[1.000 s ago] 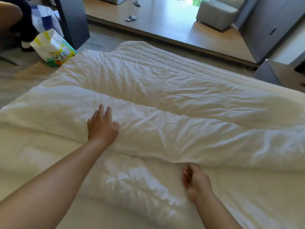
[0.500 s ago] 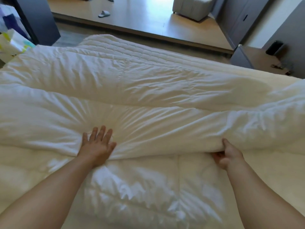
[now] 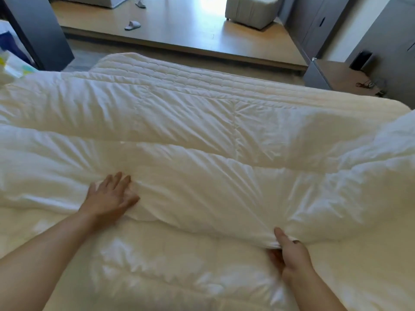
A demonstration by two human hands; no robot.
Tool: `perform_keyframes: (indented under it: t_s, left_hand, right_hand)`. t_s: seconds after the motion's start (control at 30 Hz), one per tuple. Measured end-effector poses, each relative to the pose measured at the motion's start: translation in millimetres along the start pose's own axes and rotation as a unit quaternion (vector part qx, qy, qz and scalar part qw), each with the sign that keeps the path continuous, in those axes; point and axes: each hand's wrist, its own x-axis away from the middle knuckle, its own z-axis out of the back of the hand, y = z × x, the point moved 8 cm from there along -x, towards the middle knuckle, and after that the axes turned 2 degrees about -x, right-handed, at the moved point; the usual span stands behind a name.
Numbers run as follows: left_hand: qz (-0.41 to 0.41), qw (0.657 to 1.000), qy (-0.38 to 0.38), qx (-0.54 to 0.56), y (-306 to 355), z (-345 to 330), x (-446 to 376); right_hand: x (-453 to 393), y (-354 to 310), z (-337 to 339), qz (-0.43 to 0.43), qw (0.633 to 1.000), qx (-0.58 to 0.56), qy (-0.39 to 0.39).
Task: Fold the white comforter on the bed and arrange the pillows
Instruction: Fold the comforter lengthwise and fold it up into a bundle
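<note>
While my left hand (image 3: 110, 196) lies flat on the white comforter (image 3: 202, 167) mid-frame, my right hand (image 3: 289, 254) pinches its folded edge (lower right), which I should draw over evenly, keeping corners aligned.

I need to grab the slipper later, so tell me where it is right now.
In the head view, the slipper lies on the raised wooden floor beyond the bed, upper left of centre, left of the grey ottoman.
</note>
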Motion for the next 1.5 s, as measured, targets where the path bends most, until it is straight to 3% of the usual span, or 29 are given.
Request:
perform_keyframes:
  t_s: [0.1,0.17,0.27,0.37,0.43,0.5,0.57,0.63,0.7,0.73,0.8,0.87,0.93,1.03,1.17,1.3,1.5]
  left_hand:
    - [-0.124,0.991,-0.008,-0.058,30,-10,22]
    - [-0.172,0.978,0.041,-0.108,36,-9,28]
    - [-0.189,0.965,0.158,-0.086,34,22,29]
    - [-0.19,0.954,0.23,0.015,25,64,37]
    - [-0.21,0.945,0.245,0.06,17,84,49]
    - [-0.235,0.937,0.259,0.017,11,90,61]
    - [-0.239,0.944,0.208,-0.089,12,68,63]
    - [-0.182,0.966,0.037,-0.181,14,23,57]
    - [-0.105,0.971,-0.11,-0.186,17,1,55]
    - [-0.087,0.98,-0.118,-0.133,27,4,53]
    - [-0.06,0.998,-0.011,-0.002,58,35,46]
    - [-0.064,0.983,0.148,0.088,97,65,43]
    - [-0.12,0.96,0.229,0.109,158,73,46]
    - [-0.155,0.968,0.169,0.103,255,57,38]
    - [-0.163,0.986,0.035,0.025,338,-17,24]
    - [-0.132,0.991,-0.02,-0.023,333,-81,20]
    - [-0.116,0.992,-0.029,-0.029,329,-91,13]
  right_hand:
    - [-12,-6,-9,-0.027,0.999,-0.011,-0.026]
    - [-10,-10,-12,-0.033,0.998,-0.026,-0.04]
    - [4,-26,-8,-0.019,0.997,-0.039,-0.058]
    - [22,-49,2,0.037,0.995,-0.05,-0.077]
    - [30,-53,9,0.067,0.995,-0.036,-0.066]
    - [29,-36,16,0.072,0.996,0.033,-0.043]
    - [21,-7,20,0.027,0.993,0.107,-0.051]
    - [13,15,21,-0.039,0.986,0.141,-0.082]
    - [8,15,23,-0.056,0.982,0.156,-0.093]
    - [6,13,24,-0.054,0.981,0.159,-0.096]
    - [4,5,33,-0.043,0.983,0.151,-0.097]
    - [-2,-8,51,-0.026,0.992,0.101,-0.074]
    - [-14,-27,75,-0.021,0.999,0.008,-0.039]
    - [-44,-61,102,-0.011,0.996,-0.085,-0.004]
    - [-91,-97,107,-0.014,0.991,-0.127,-0.027]
    - [-130,-106,116,-0.027,0.984,-0.176,-0.028]
    - [-177,-123,152,-0.008,0.962,-0.273,-0.027]
